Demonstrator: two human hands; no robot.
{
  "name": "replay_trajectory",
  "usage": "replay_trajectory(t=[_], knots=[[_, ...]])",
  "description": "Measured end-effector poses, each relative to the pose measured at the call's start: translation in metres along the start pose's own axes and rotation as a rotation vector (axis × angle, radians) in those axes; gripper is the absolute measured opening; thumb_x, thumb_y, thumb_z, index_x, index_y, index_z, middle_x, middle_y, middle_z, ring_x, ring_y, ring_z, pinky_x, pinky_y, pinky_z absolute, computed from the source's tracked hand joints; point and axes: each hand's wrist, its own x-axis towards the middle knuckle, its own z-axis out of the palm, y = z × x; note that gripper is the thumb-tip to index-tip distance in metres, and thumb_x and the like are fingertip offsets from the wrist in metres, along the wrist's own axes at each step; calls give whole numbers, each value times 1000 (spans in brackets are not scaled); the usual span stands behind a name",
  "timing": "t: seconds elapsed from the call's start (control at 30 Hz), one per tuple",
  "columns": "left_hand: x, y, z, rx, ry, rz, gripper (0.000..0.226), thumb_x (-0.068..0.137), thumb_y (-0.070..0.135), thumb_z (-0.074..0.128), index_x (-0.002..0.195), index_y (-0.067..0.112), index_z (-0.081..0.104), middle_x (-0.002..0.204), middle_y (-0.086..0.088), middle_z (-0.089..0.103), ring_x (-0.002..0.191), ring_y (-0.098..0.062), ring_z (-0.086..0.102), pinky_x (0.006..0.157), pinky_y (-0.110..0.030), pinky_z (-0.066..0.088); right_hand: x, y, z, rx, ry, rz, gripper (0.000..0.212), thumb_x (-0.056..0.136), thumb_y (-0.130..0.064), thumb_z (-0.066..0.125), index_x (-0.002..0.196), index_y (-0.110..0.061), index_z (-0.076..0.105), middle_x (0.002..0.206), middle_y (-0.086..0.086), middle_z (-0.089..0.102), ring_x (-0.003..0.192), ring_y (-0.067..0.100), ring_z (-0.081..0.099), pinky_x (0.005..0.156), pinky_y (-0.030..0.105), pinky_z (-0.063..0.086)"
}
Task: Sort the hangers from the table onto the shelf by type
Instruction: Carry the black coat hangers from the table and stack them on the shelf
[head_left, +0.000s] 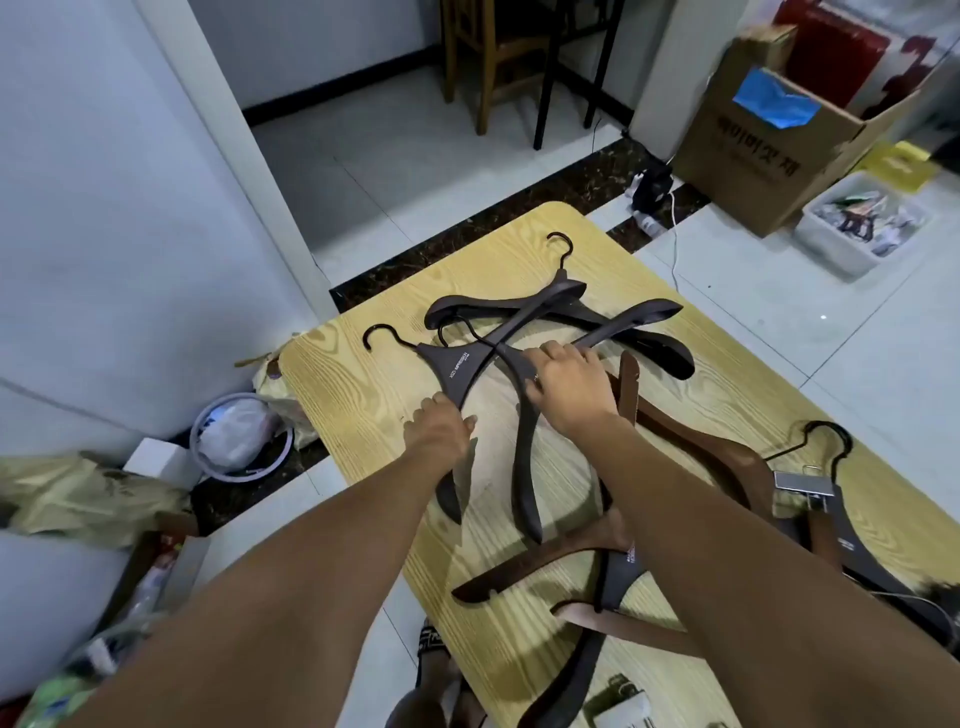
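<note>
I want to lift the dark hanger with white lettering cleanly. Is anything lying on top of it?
Yes. The left hand rests on the lettered hanger, and a second dark hanger under the right hand lies across its upper arm.

Bare, sleeveless forearms; patterned sandal (430, 644), perhaps, on one foot.

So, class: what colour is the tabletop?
Light yellow wood grain tabletop, clearest in the head view.

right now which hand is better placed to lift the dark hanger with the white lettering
Left. The left hand already rests on the lettered dark hanger, on its near arm. The right hand is on a different dark hanger beside it.
</note>
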Motion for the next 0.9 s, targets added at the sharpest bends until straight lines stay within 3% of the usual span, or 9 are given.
replay_trajectory(t=[0.17,0.3,0.57,0.7,0.9], knots=[[9,-1,8,-119,-68,-62,50,96,34,48,129,0,33,135,-17,44,124,-33,48,98,-41,41,12,21,4,1,22,47,39,96,-27,45,134,-18,48,132,8,53,123,28,47,104,41,32],[19,-4,10,-149,-28,-58,46,97,32,48,126,-1,34,132,-18,46,121,-33,49,95,-42,42,27,38,5,-47,32,73,38,96,-25,46,133,-18,48,130,7,53,121,27,47,103,39,31],[40,-10,10,-60,-60,-45,36,95,24,48,121,0,38,124,-17,55,114,-33,55,92,-37,41,57,70,1,-324,-135,-18,51,90,-17,57,138,-14,40,135,10,44,127,30,40,109,42,27],[45,-11,13,-60,-46,-64,35,92,26,52,116,3,41,115,-14,59,105,-32,59,82,-35,42,71,76,3,-366,-207,-25,60,87,-26,66,139,-17,39,137,9,44,130,27,37,111,40,25],[49,-10,19,-23,12,-84,37,92,33,51,114,5,42,112,-12,60,104,-32,59,77,-32,37,88,78,15,-427,-281,-54,52,87,-21,62,136,-21,45,136,8,47,131,26,35,110,39,23]])
